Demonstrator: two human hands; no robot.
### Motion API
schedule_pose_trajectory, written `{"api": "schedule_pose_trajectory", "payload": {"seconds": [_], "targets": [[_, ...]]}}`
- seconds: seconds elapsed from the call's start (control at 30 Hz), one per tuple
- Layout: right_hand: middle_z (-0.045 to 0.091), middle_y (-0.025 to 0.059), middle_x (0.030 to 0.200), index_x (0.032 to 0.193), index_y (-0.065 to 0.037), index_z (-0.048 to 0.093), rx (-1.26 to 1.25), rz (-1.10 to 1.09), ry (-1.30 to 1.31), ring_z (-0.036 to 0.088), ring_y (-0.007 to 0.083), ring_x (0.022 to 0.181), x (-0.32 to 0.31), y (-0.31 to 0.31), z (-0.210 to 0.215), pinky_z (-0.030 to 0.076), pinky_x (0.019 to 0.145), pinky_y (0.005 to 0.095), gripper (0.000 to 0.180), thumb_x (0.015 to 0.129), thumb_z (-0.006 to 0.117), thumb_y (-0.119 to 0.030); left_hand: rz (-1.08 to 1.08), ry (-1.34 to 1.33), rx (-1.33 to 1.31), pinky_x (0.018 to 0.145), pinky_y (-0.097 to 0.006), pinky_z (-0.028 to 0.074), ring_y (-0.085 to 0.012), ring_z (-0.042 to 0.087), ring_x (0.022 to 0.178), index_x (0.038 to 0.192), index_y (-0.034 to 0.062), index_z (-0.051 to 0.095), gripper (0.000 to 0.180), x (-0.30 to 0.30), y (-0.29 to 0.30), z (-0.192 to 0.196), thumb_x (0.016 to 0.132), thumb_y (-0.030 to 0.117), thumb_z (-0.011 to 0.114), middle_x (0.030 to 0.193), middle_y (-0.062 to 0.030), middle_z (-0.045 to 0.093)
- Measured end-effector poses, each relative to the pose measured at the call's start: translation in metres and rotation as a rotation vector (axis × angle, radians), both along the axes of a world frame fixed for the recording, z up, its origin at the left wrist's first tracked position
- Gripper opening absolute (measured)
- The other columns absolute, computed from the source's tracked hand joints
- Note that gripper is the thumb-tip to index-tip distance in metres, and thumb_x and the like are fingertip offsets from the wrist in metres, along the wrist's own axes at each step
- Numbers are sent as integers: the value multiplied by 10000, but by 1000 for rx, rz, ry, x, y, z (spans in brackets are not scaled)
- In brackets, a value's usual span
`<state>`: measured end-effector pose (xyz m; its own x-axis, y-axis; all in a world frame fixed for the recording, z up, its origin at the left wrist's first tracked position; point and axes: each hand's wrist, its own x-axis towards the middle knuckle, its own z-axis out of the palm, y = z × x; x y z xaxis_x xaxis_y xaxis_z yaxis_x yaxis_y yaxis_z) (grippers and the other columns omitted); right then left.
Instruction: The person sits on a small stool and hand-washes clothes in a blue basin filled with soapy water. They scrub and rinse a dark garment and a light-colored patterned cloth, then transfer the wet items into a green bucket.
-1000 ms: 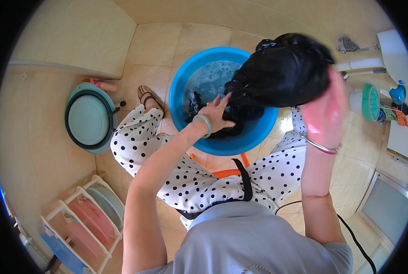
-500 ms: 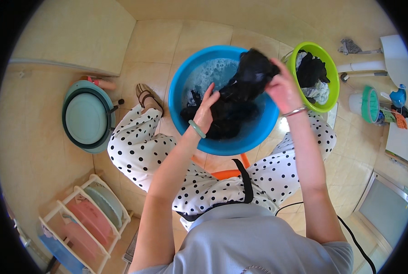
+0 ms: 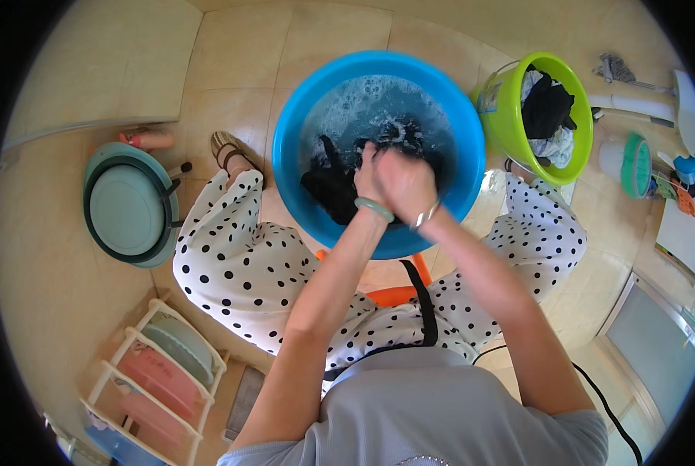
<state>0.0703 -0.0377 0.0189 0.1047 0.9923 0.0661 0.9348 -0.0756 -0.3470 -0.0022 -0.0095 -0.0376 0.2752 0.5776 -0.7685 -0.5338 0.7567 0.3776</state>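
Note:
A blue basin (image 3: 283,147) of sudsy water stands between my knees, with black wet clothing (image 3: 330,193) bunched in it. My left hand (image 3: 369,172), with a pale green bangle at the wrist, is closed on the black clothing in the middle of the basin. Pressed up against it, my right hand (image 3: 406,185) is also closed at the black clothing. Motion blurs the right hand, and its fingertips are hidden. Water splashes just beyond the hands.
A lime green bucket (image 3: 505,109) holding dark and light clothes stands right of the basin. Folded basins (image 3: 128,210) lean at the left wall, beside a pink bottle (image 3: 147,139). A white rack (image 3: 141,338) holds more basins at lower left. A black cord (image 3: 604,404) runs at lower right.
My right hand has brought the raised black clothing down and left into the water. Both hands now meet in the middle of the basin, and splashes have appeared.

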Motion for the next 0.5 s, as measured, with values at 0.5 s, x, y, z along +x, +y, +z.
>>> {"api": "schedule_pose_trajectory", "payload": {"seconds": [0.5], "targets": [[627,203,725,769,-87,618,-189,-323,375,617,396,691,64,-8,-57,482,587,504,325,946,446,-298,-158,399,-110,819,-346,496,-205,613,898,1037,16,631,349,24,-3,46,870,313,557,1019,-86,646]]}}
